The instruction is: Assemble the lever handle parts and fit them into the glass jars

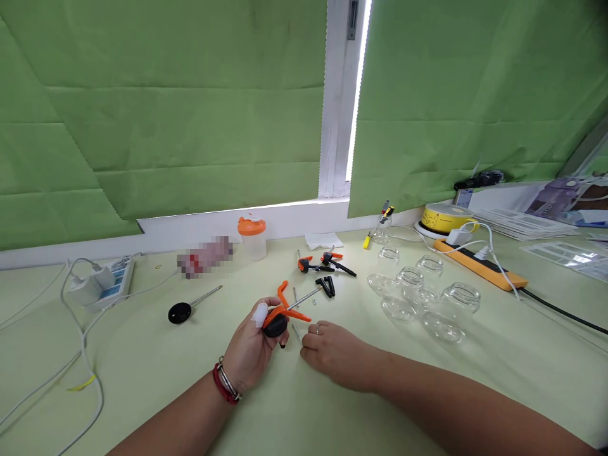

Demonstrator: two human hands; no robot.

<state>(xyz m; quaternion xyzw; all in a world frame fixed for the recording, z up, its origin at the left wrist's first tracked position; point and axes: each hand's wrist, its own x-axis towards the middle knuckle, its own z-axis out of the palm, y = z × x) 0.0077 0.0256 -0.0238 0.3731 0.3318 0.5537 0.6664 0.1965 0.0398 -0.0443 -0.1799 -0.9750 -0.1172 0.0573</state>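
My left hand is closed around an orange-and-black piece, with forked orange arms, a rounded black base and a metal rod pointing right. White wrapping covers its thumb. Just to the right, my right hand is low at the tabletop with curled fingers, its fingertips at the near end of a thin metal rod. Beyond the hands lie two similar orange-and-black pieces with black handles, and short black handle parts. A small metal bit rests nearby.
Several upturned clear glass jars stand at right, before an orange power strip. At left are a black disc with a rod, cables and a white power strip. An orange-lidded cup and a glass holding screwdrivers stand at the back.
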